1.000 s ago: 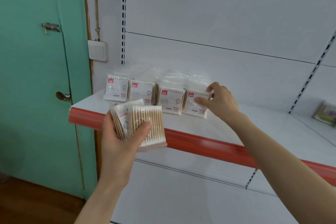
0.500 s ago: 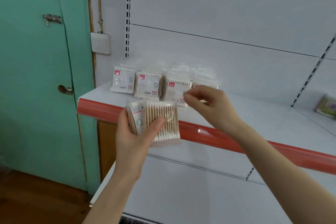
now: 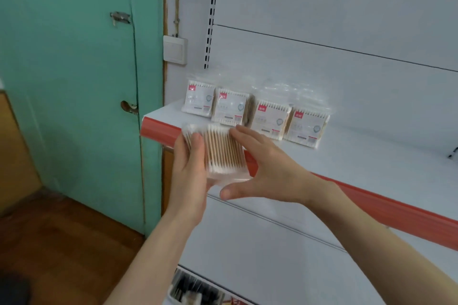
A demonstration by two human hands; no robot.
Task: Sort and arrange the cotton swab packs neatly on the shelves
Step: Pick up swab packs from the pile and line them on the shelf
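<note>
The left hand (image 3: 190, 177) holds a stack of swab packs (image 3: 223, 151) in its grip just before the shelf (image 3: 371, 158), the right hand (image 3: 269, 172) spread wide and touching it, while four packs (image 3: 270, 119) stand on the shelf behind.

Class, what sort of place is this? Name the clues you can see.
Probably a small shop: white slotted shelving with a red price rail, and identical swab packs lined up facing out.
</note>
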